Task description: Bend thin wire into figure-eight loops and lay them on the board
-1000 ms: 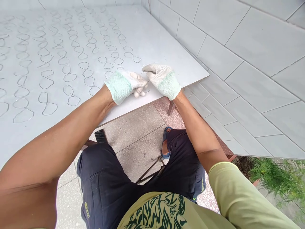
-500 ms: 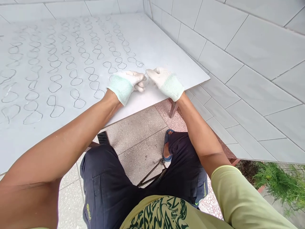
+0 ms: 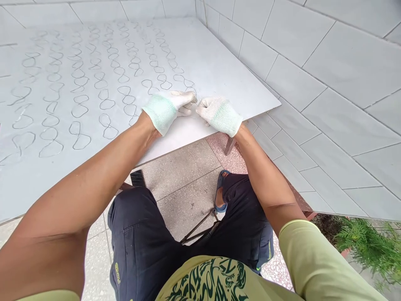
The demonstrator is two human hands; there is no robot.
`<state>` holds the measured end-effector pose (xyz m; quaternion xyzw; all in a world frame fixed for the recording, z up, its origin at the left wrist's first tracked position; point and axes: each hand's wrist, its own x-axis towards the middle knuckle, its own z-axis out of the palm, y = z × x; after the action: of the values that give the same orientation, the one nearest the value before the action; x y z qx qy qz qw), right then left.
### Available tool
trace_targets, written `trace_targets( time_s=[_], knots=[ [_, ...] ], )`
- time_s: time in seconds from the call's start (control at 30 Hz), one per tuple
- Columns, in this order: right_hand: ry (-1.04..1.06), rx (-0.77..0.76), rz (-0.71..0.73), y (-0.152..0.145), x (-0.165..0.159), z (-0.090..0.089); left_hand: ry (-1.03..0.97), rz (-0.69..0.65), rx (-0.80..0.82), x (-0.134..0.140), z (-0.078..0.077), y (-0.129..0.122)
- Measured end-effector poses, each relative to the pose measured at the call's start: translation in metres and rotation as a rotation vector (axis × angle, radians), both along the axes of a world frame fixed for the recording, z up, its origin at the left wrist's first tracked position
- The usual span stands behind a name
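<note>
My left hand [image 3: 175, 104], in a white knit glove with a pale green cuff, is closed above the white board, its thumb and fingers pinching a thin wire [image 3: 195, 90]. Close beside it on the right, my right hand [image 3: 217, 113], gloved the same way, is pinched at the wire too. The fingers hide most of this piece. Left of and beyond my hands, several rows of thin wire figure-eights [image 3: 80, 134] lie on the board [image 3: 213, 69].
A grey tiled wall [image 3: 300, 71] runs along the board's right side, and another stands behind it. Below the near edge are a brown table leg [image 3: 229, 144], my knees and the speckled floor [image 3: 184, 184]. A green plant [image 3: 366, 242] grows at lower right.
The camera view has shifted slightly, so the board appears further right. My fingertips have moved a little at the wire, and the right fingers are curled in more.
</note>
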<state>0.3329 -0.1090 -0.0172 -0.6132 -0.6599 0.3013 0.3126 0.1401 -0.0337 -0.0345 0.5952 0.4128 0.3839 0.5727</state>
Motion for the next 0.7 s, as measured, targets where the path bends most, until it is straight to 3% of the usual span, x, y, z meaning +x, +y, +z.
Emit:
trace_targets(
  time_s=[0.13, 0.4, 0.53, 0.7],
  knots=[
    [-0.049, -0.009, 0.045, -0.004, 0.0, 0.004, 0.03, -0.022, 0.007, 0.0, 0.004, -0.002],
    [0.472, -0.208, 0.078, 0.013, -0.015, -0.003, -0.03, -0.116, 0.077, 0.002, 0.013, -0.011],
    [0.592, -0.295, 0.106, 0.025, -0.018, -0.007, -0.014, -0.187, 0.063, 0.003, 0.018, -0.011],
    [0.684, -0.243, 0.117, 0.027, -0.017, -0.012, -0.05, -0.211, 0.041, 0.002, 0.021, -0.013]
  ],
)
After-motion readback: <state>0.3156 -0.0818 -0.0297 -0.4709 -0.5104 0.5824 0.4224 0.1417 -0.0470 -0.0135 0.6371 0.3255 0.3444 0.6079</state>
